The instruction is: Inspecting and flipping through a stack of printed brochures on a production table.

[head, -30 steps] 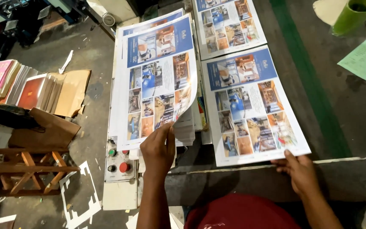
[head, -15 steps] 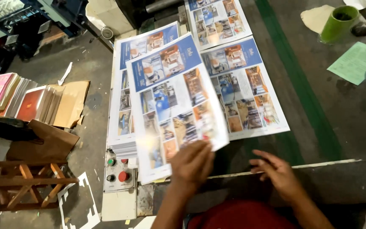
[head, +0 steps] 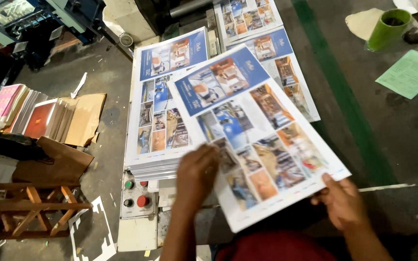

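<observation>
Grimy concrete floor (head: 402, 130) with a green stripe (head: 344, 96) spreads beneath a print-shop bench. Over a stack of printed sheets (head: 158, 121), the left hand (head: 197, 171) pinches the near left edge of a lifted printed sheet (head: 257, 130), fingers closed on it. The right hand (head: 342, 203) clamps its lower right corner. A control box (head: 136, 195) with red and green buttons sits just below the stack.

Printed sheet (head: 257, 130) — glossy, photo-covered — lifted, tilted over the stack (head: 158, 121).
</observation>
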